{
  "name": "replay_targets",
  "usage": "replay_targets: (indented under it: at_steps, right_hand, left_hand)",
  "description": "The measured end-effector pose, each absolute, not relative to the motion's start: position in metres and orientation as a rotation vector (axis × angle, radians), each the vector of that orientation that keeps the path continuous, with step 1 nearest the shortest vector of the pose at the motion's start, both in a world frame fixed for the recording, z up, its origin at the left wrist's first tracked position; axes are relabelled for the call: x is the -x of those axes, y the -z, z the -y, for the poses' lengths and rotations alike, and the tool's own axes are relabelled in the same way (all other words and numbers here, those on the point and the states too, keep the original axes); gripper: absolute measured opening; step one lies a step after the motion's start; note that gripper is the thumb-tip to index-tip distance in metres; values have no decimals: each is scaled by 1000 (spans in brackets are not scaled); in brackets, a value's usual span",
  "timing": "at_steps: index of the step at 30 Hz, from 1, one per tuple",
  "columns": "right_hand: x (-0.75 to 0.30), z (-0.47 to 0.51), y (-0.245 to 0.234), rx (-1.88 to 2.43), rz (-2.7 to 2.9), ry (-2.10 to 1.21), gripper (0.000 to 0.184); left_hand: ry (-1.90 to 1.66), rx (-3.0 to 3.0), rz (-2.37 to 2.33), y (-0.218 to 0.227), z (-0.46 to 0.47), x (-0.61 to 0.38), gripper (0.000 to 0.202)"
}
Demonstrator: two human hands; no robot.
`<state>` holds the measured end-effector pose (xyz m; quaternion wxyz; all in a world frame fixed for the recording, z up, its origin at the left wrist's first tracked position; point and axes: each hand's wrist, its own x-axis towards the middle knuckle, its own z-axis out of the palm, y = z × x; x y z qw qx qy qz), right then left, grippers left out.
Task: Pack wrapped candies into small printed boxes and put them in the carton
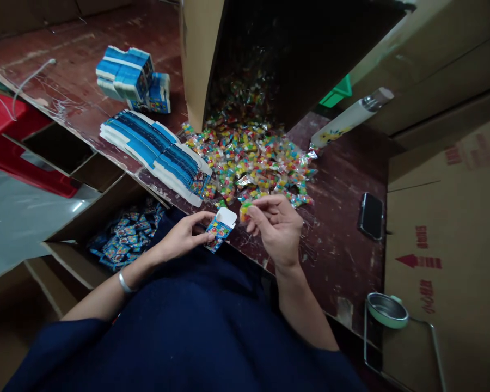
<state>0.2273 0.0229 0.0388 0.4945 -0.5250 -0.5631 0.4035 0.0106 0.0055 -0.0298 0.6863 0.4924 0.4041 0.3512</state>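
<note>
Between thumb and fingers my left hand [190, 234] grips a small blue printed candy box [218, 233], its white top flap standing up. Just right of that box, my right hand [276, 224] pinches a clear packet of colourful candies [244, 212]. The packet is apart from the box. Beyond both hands a heap of candy packets [257, 158] spreads over the dark red table [330, 190], spilling from a large tipped carton [194, 65]. Left of the heap lies a long row of flattened blue boxes [155, 149].
Bundled blue boxes [124, 71] sit at the back left. Below the table's left edge, an open carton [71, 264] holds many filled blue boxes [128, 234]. A white flask [347, 120] and a phone [371, 216] lie to the right, near stacked cartons [445, 228]. A red stool [36, 158] stands left.
</note>
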Motion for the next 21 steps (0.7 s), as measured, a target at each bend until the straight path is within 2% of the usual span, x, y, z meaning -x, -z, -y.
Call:
replay_targets:
  at_steps: [3,7,11,13,16,19,21]
  right_hand:
    - [-216,-20,-35,1288,1408,-866,18]
    - [-208,-19,-24,1310,1607,-544,18]
    - [-206,-20,-22,1237,1838,-261,2]
    - [-208,-22,-24,1216,1896,-208,9]
    - [-215,-26,-27,1201,1960,-312,18]
    - [-221,-30,-28,1118,2046,-575,25]
    - [-224,-32,-27,1071,2053,-716,30]
  left_hand:
    - [-825,-1114,-944,23,-2,-17,36]
    - [-891,-1078,-973,18,2,-22,35]
    - [-1001,-1046,-1020,20,4,-28,35]
    - [-1044,-1040,-1033,22,5,-30,33]
    - [-1141,-1066,-1039,26,7,-32,37]
    - [-1191,-1114,-1013,28,11,-33,50]
    - [-1173,-1130,-989,27,12,-32,50]
